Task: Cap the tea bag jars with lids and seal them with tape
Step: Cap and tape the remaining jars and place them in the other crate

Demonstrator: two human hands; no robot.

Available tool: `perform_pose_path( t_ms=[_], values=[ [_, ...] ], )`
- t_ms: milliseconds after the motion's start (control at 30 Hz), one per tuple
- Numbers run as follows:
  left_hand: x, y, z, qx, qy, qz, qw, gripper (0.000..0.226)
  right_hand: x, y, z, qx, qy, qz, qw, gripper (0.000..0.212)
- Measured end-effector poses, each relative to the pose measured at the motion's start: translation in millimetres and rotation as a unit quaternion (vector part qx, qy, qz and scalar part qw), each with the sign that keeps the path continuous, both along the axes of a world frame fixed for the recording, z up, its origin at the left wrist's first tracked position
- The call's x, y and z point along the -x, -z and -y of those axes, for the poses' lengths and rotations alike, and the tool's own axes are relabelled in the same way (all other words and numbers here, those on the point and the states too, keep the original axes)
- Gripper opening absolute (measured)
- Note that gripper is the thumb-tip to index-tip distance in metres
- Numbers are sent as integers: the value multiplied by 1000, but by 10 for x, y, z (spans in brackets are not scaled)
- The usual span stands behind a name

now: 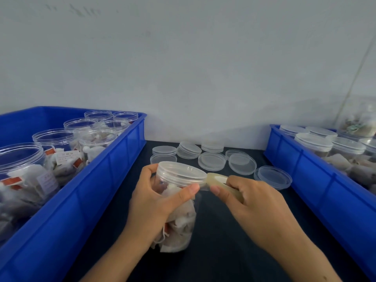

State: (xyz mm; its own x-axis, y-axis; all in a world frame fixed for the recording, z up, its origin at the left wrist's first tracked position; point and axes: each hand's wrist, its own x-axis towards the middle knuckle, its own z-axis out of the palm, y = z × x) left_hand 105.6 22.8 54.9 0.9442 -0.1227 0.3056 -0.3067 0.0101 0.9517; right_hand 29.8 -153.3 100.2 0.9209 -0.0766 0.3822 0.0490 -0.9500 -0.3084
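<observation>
Between two blue bins, the left hand grips the capped jar upright on the table, thumb pinning the tape end; the right hand clasps the tape roll beside the lid, apparently to wrap the seam.

The scene is lit evenly by soft, cool, diffuse light; no single source can be made out. The wall is rendered pale blue-grey, with a faint darker smudge at the upper left. Only weak shadows are cast, below the bins on the dark table. Mild glare is seen on the clear lids at centre and on the jar rims in the left bin. Wide-angle distortion is marked: the bin edges are splayed outward towards the lower corners. Softness is noticeable throughout, and the upper right jar is blurred.
</observation>
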Motion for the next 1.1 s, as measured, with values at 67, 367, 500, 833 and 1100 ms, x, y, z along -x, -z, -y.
perform_pose_path(
  t_ms=[67, 367, 500, 833, 1100],
  values=[
    [9, -27, 5, 11, 29, -5, 1000, 85, -16, 8, 43, -4, -3, -10, 1000, 63],
    [10, -46, -20, 50, 130, -38, 989, 84, -19, -7, 25, -35, -18, -34, 999, 65],
    [10, -38, -21, 52, 149, -32, 987, 89, -12, -16, 10, -39, -16, -45, 998, 69],
    [-9, 0, -58, 28, 131, -13, 991, 84, 5, 29, -81, -50, 12, -25, 998, 64],
    [100, 23, -8, 5, 55, 80, 995, 38, 11, 110, -260, -59, 25, -18, 998, 53]
  ],
)
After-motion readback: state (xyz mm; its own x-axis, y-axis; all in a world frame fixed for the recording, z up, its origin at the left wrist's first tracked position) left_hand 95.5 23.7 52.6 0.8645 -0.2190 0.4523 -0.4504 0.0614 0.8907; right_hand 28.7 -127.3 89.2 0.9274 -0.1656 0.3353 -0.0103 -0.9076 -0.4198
